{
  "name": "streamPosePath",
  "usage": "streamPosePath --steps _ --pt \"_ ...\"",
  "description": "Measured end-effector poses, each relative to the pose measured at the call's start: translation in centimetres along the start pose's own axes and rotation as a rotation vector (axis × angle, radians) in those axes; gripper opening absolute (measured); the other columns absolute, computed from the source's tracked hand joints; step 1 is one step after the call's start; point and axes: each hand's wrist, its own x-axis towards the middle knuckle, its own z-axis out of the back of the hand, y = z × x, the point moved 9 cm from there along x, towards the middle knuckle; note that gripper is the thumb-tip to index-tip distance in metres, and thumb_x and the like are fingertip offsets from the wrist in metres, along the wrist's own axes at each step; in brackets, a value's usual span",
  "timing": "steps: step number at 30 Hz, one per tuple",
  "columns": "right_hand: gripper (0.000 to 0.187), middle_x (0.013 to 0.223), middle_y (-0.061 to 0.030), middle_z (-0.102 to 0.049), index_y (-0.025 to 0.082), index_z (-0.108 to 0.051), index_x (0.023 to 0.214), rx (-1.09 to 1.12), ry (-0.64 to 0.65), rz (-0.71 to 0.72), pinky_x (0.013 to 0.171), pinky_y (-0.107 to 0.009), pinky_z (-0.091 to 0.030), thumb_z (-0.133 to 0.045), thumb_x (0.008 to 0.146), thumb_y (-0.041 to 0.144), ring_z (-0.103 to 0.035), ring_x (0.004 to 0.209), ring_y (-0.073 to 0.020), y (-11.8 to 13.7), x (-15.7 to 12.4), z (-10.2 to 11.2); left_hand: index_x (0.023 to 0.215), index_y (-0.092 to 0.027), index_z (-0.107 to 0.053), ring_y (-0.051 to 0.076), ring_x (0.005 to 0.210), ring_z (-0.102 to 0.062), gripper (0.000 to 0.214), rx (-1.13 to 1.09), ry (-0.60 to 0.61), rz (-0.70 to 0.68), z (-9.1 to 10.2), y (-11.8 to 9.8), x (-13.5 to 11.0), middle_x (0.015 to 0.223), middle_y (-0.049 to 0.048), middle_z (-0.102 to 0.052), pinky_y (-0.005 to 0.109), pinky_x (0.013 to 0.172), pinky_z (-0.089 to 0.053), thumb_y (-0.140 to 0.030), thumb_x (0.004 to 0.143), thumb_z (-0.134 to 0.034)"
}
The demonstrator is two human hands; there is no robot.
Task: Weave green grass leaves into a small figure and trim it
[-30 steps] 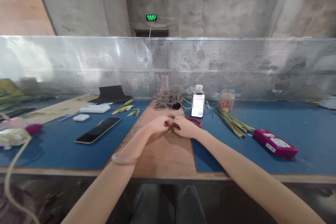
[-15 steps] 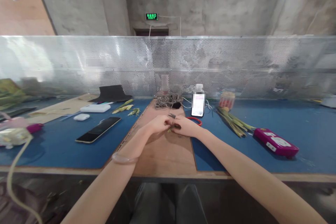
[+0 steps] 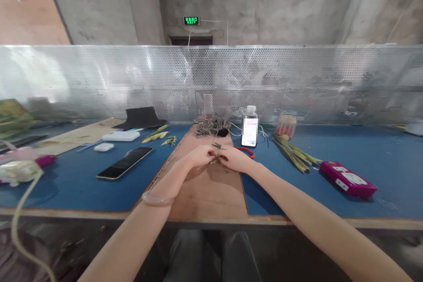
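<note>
Both hands meet over the brown board (image 3: 205, 194) in the middle of the table. My left hand (image 3: 200, 157) and my right hand (image 3: 235, 160) are closed, fingertips pinched together on a small green strip (image 3: 214, 161) between them. What else the fingers hold is too small to make out. A small dark metal tool (image 3: 216, 145) lies just behind the fingers. A red ring (image 3: 248, 152) sits by my right hand. A clear bangle (image 3: 157, 198) is on my left wrist.
A phone (image 3: 124, 163) lies on the blue mat at left, with a white case (image 3: 103, 146) and white box (image 3: 120, 136) behind. A twine tangle (image 3: 210, 126), bottle (image 3: 250, 131), jar (image 3: 286, 126), green stalks (image 3: 294, 154) and magenta box (image 3: 347, 179) lie near. A perforated metal screen (image 3: 211, 83) closes the back.
Both hands have stayed together on the strip, with only small finger shifts. The view has shifted slightly.
</note>
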Motion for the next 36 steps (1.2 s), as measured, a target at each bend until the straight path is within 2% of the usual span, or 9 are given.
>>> streamPosePath --steps 6,13,19,24,29,36 --pt "0.012 0.077 -0.0054 -0.051 0.013 -0.057 0.079 -0.031 -0.015 -0.010 0.069 -0.024 -0.038 -0.045 0.077 0.011 -0.048 0.073 -0.0132 0.2 0.1 0.4 0.076 -0.014 -0.065 0.014 0.068 -0.056 0.021 0.034 0.013 0.021 0.1 0.1 0.0 0.079 0.0052 -0.066 0.020 0.061 -0.038 -0.022 0.072 -0.046" --pt "0.005 0.074 -0.0039 -0.053 0.014 -0.052 0.069 -0.104 -0.036 -0.093 0.062 -0.022 -0.035 -0.050 0.071 0.010 -0.048 0.071 -0.0130 0.2 -0.1 1.4 0.070 -0.013 -0.067 0.017 0.071 -0.057 0.025 0.059 -0.104 0.052 1.2 0.6 0.2 0.076 0.0078 -0.066 0.022 0.062 -0.039 -0.026 0.072 -0.046" --pt "0.010 0.078 -0.0051 -0.055 0.014 -0.054 0.080 -0.168 -0.073 -0.014 0.068 -0.024 -0.034 -0.049 0.072 0.013 -0.047 0.077 -0.0151 1.1 0.3 1.7 0.068 -0.013 -0.066 0.017 0.069 -0.057 0.022 0.060 -0.146 0.094 1.4 1.2 0.5 0.073 0.0075 -0.066 0.022 0.062 -0.038 -0.025 0.068 -0.048" --pt "0.010 0.078 -0.0051 -0.054 0.014 -0.053 0.081 -0.182 -0.077 -0.014 0.071 -0.024 -0.033 -0.049 0.072 0.012 -0.047 0.080 -0.0157 1.1 0.6 1.5 0.069 -0.013 -0.066 0.016 0.067 -0.057 0.020 0.015 -0.110 0.146 1.4 1.5 0.6 0.073 0.0064 -0.066 0.021 0.060 -0.038 -0.023 0.065 -0.049" --pt "0.002 0.078 -0.0042 -0.053 0.015 -0.051 0.072 -0.193 -0.024 -0.097 0.062 -0.022 -0.033 -0.049 0.072 0.015 -0.049 0.069 -0.0127 -0.2 0.0 1.5 0.067 -0.013 -0.064 0.014 0.063 -0.055 0.019 -0.039 -0.082 0.101 0.9 0.8 0.6 0.070 0.0045 -0.065 0.020 0.056 -0.037 -0.021 0.065 -0.047" --pt "0.006 0.068 -0.0015 -0.058 0.018 -0.052 0.077 -0.224 0.042 -0.236 0.052 -0.021 -0.026 -0.047 0.076 0.021 -0.052 0.062 -0.0128 -1.4 -0.6 1.6 0.064 -0.013 -0.062 0.013 0.063 -0.052 0.018 -0.058 -0.053 0.036 0.2 0.3 0.6 0.065 0.0025 -0.061 0.019 0.055 -0.035 -0.021 0.066 -0.047"
